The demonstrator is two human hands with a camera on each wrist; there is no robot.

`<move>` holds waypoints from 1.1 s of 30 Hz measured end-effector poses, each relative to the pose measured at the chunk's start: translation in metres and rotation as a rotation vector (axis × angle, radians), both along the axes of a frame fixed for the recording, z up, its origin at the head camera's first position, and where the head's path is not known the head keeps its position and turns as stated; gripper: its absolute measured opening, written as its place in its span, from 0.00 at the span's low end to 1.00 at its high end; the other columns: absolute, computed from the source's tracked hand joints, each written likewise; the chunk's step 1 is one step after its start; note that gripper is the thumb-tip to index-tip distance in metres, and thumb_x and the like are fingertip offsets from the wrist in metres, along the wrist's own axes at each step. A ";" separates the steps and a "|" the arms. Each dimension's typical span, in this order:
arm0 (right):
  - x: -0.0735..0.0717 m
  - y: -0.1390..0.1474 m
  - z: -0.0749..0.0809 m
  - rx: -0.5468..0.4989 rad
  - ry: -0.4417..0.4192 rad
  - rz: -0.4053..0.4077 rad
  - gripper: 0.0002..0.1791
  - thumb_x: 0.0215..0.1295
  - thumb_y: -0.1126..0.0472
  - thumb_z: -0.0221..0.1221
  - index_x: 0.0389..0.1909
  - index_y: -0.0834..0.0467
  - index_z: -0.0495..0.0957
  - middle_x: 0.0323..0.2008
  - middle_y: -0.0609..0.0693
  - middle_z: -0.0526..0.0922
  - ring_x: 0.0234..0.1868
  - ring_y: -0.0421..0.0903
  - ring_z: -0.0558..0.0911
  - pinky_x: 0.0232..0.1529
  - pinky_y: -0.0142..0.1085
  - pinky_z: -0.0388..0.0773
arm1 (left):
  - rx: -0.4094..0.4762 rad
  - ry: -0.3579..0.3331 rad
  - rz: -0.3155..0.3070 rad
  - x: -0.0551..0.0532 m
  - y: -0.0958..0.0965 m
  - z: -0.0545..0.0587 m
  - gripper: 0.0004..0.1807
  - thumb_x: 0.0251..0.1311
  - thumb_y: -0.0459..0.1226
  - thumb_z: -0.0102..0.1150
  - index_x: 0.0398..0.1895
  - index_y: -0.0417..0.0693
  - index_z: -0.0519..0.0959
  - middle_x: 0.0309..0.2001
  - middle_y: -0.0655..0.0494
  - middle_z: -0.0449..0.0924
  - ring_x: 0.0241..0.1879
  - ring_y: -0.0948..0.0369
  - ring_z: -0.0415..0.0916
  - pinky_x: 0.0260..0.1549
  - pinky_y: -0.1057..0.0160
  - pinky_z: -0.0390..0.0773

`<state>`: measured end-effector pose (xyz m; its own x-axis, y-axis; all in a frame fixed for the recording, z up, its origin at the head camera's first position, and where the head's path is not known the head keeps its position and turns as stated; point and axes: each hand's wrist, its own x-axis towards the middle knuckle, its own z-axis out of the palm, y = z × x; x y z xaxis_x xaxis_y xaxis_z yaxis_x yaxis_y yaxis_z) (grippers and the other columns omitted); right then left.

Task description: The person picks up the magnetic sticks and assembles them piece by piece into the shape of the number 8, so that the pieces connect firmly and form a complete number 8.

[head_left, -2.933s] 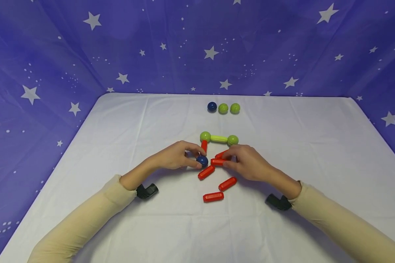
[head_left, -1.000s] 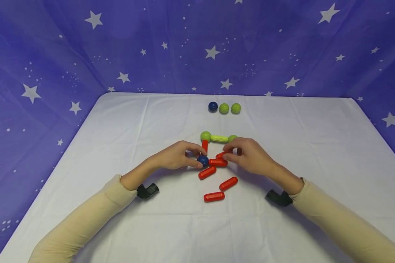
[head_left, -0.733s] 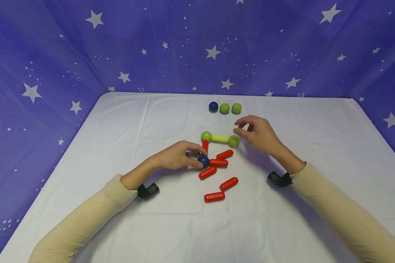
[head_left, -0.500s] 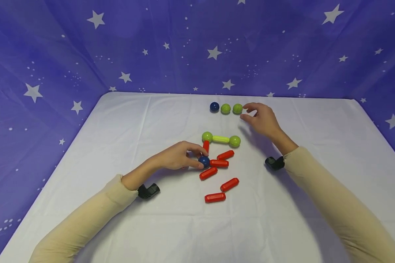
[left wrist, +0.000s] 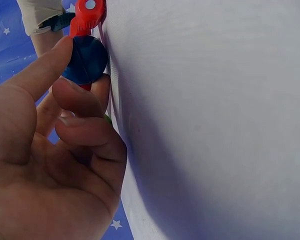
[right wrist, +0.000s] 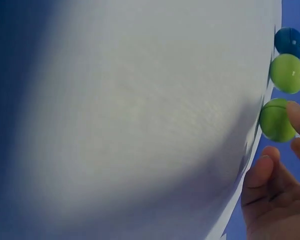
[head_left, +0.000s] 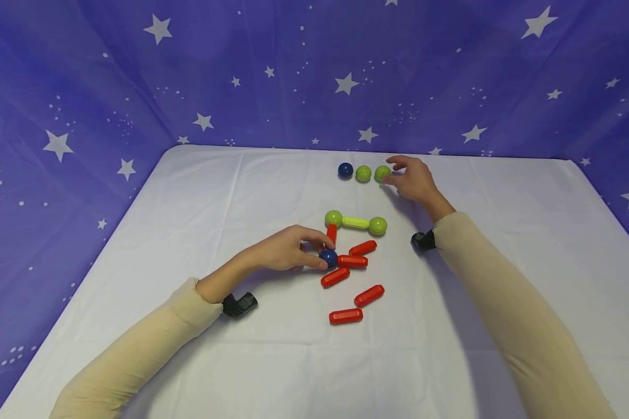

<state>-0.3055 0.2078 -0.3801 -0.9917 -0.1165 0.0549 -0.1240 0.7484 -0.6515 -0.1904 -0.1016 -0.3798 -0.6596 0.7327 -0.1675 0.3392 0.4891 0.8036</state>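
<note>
My left hand (head_left: 288, 249) pinches a dark blue ball (head_left: 328, 258) between thumb and fingers, low over the table; the left wrist view shows the same blue ball (left wrist: 87, 60) with a red rod (left wrist: 87, 17) end-on against it. Another red rod (head_left: 332, 234) runs from this ball up to a green ball (head_left: 333, 219), joined by a yellow-green rod (head_left: 355, 223) to a second green ball (head_left: 378, 226). At the back, my right hand (head_left: 413, 179) reaches round the rightmost loose green ball (head_left: 382, 173). Its thumb overlaps that green ball (right wrist: 276, 120), while its other fingers stand spread.
A loose green ball (head_left: 363, 173) and a blue ball (head_left: 345, 170) continue the back row leftward. Several red rods (head_left: 335, 277) lie loose in front of the left hand's ball. White cloth (head_left: 272, 361) covers the table, and a purple starred curtain (head_left: 293, 70) rises behind.
The right hand lined a red rod up against the held blue ball, let go, then moved back to the rightmost loose green ball. The left hand keeps its hold on the blue ball.
</note>
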 end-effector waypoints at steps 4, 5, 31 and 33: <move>-0.002 0.000 -0.001 0.013 0.002 0.005 0.23 0.64 0.63 0.62 0.60 0.65 0.75 0.54 0.67 0.78 0.58 0.63 0.74 0.57 0.53 0.68 | -0.005 -0.006 0.003 0.000 0.000 0.000 0.20 0.60 0.40 0.69 0.56 0.51 0.80 0.48 0.59 0.80 0.48 0.59 0.74 0.45 0.59 0.74; -0.002 0.000 -0.001 0.016 0.001 0.007 0.22 0.65 0.63 0.62 0.59 0.66 0.76 0.53 0.67 0.78 0.58 0.63 0.74 0.57 0.53 0.68 | -0.004 -0.007 0.004 0.000 0.001 0.000 0.20 0.60 0.40 0.69 0.56 0.50 0.80 0.48 0.59 0.80 0.48 0.59 0.74 0.45 0.59 0.74; 0.058 0.009 0.023 -0.076 0.094 0.099 0.17 0.63 0.58 0.67 0.49 0.62 0.81 0.46 0.58 0.83 0.37 0.52 0.74 0.39 0.42 0.67 | 0.000 -0.026 0.020 0.000 0.001 -0.001 0.21 0.59 0.40 0.70 0.56 0.51 0.80 0.48 0.56 0.79 0.39 0.58 0.74 0.28 0.63 0.73; 0.072 0.010 0.023 -0.075 0.091 0.122 0.16 0.62 0.58 0.67 0.49 0.60 0.81 0.45 0.56 0.83 0.35 0.51 0.73 0.36 0.41 0.67 | 0.001 -0.025 0.020 0.000 0.001 -0.002 0.20 0.59 0.39 0.70 0.56 0.51 0.80 0.48 0.56 0.79 0.40 0.57 0.74 0.28 0.63 0.73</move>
